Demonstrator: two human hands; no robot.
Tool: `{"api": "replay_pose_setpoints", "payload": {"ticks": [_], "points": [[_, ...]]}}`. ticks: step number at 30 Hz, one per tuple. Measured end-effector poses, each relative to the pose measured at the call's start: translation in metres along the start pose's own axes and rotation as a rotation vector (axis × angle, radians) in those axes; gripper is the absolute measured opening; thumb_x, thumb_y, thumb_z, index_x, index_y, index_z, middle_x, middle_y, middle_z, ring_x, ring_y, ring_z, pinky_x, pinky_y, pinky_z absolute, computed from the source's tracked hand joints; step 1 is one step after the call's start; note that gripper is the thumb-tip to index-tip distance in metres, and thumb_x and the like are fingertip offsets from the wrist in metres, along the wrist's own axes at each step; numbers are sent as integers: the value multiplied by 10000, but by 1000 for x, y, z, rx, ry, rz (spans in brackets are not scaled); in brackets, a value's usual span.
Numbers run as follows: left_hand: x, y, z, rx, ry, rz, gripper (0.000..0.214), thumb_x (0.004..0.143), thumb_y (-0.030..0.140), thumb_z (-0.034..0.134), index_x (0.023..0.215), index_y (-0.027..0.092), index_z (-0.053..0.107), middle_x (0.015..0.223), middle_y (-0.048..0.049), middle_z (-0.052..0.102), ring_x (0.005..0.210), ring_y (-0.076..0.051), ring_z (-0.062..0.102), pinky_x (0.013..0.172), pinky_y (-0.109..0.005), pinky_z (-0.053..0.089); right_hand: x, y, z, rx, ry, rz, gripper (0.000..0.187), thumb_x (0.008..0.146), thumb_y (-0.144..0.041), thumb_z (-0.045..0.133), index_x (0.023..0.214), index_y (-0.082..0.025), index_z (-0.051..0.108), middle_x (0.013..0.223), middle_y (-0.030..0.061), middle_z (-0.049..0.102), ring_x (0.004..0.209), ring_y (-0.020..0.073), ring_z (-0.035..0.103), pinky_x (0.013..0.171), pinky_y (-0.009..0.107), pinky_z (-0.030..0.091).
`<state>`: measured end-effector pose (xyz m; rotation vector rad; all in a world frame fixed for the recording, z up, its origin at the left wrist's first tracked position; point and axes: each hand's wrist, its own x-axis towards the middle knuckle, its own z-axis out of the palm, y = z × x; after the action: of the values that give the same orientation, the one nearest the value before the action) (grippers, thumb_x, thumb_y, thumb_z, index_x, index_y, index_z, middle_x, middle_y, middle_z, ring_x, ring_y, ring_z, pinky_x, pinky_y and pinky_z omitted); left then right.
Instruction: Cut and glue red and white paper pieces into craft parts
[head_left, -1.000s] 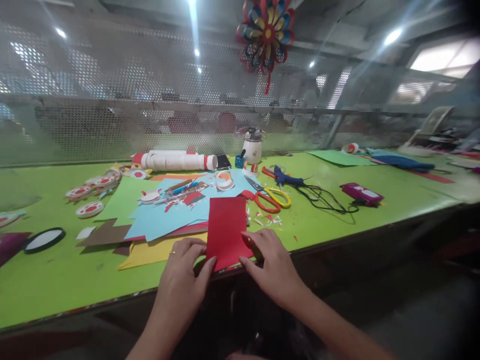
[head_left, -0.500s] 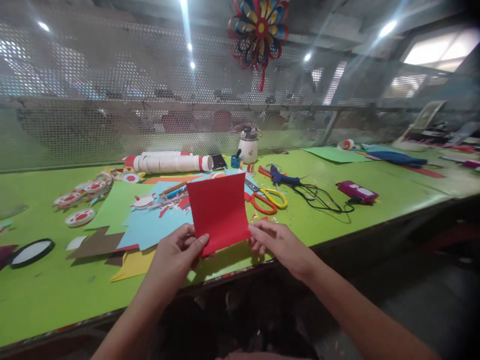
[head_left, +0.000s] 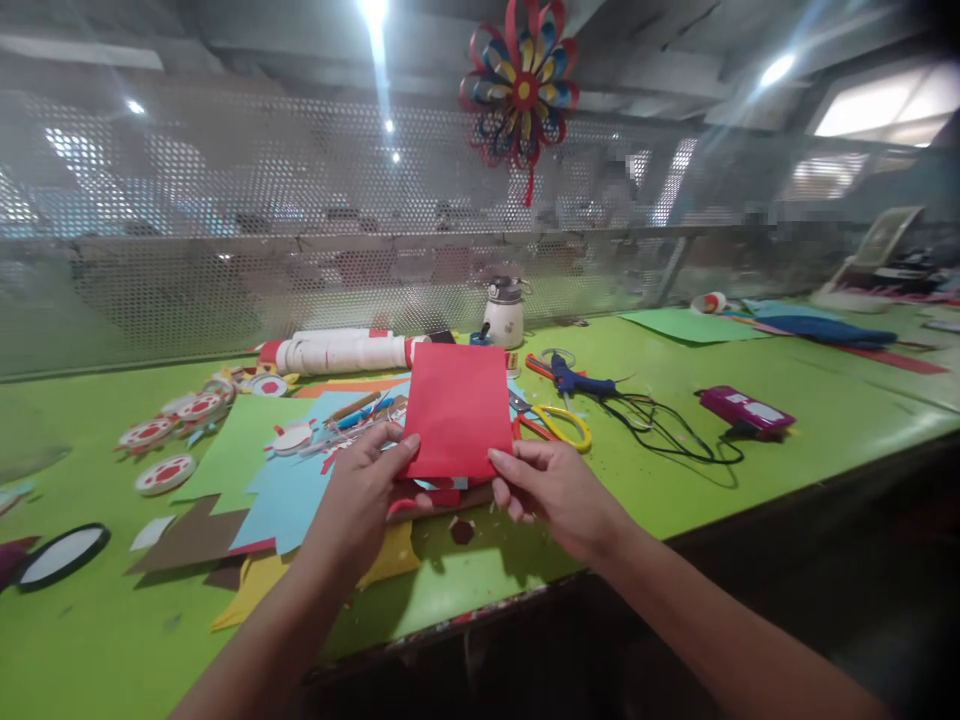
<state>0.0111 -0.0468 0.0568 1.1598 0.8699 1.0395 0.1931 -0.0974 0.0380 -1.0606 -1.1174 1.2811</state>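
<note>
A roughly square sheet of red paper (head_left: 459,412) is held up above the green table. My left hand (head_left: 367,490) pinches its lower left corner, thumb in front. At the lower right corner, my right hand (head_left: 551,490) grips it between thumb and fingers. Behind the sheet lie scissors (head_left: 564,425) with yellow and orange handles, partly covered by it. Blue paper (head_left: 296,500) and green paper (head_left: 236,455) spread out left of my left hand. Small red pieces show under the sheet's lower edge; their kind is unclear.
White paper rolls (head_left: 345,353) lie at the back, near a white bottle (head_left: 503,315). A blue glue gun (head_left: 581,380) and a purple box (head_left: 746,412) with black cable sit to the right. White discs with red spots (head_left: 165,473) and a roll of tape (head_left: 64,557) are left. A mesh partition (head_left: 225,280) stands behind.
The red paper, curved and tilted before, now looks flatter and faces me more squarely. Both hands have shifted slightly to the right with it. The view has tipped upward a little.
</note>
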Motion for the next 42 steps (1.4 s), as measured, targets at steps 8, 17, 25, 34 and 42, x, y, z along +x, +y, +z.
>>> {"api": "replay_pose_setpoints", "payload": {"ticks": [8, 17, 25, 34, 42], "points": [[8, 4, 3, 14, 31, 80, 299, 777, 373, 682, 857, 200, 451, 692, 25, 678, 550, -172, 691, 442, -222, 502, 4, -7, -11, 26, 207, -259, 304, 884, -462, 587, 948, -167, 628, 637, -16, 632, 508, 93, 550, 488, 223, 394], [9, -3, 1, -39, 37, 35, 289, 773, 349, 694, 819, 203, 449, 642, 41, 660, 528, -156, 676, 436, -204, 490, 2, -8, -6, -184, 116, -280, 212, 839, -305, 639, 1004, -172, 626, 760, -6, 601, 674, 119, 575, 621, 256, 486], [8, -2, 3, -77, 68, 3, 288, 734, 336, 706, 818, 191, 472, 699, 30, 688, 450, -103, 631, 446, -181, 494, 12, -3, 2, -222, 164, -266, 229, 794, -337, 695, 679, -170, 587, 610, -30, 564, 577, 101, 510, 559, 238, 436], [5, -4, 6, -196, 155, -162, 241, 786, 281, 626, 953, 227, 461, 705, 15, 687, 479, -174, 671, 522, -349, 595, 18, 5, 4, -179, 140, -213, 251, 769, -378, 708, 682, -183, 576, 586, -38, 576, 546, 106, 532, 535, 243, 451], [9, -11, 5, -174, 127, -64, 173, 852, 297, 602, 926, 211, 472, 720, -5, 703, 528, -163, 683, 559, -332, 610, 22, 8, 4, -215, 147, -215, 248, 773, -355, 696, 669, -177, 559, 571, -35, 571, 525, 98, 498, 514, 235, 408]]}}
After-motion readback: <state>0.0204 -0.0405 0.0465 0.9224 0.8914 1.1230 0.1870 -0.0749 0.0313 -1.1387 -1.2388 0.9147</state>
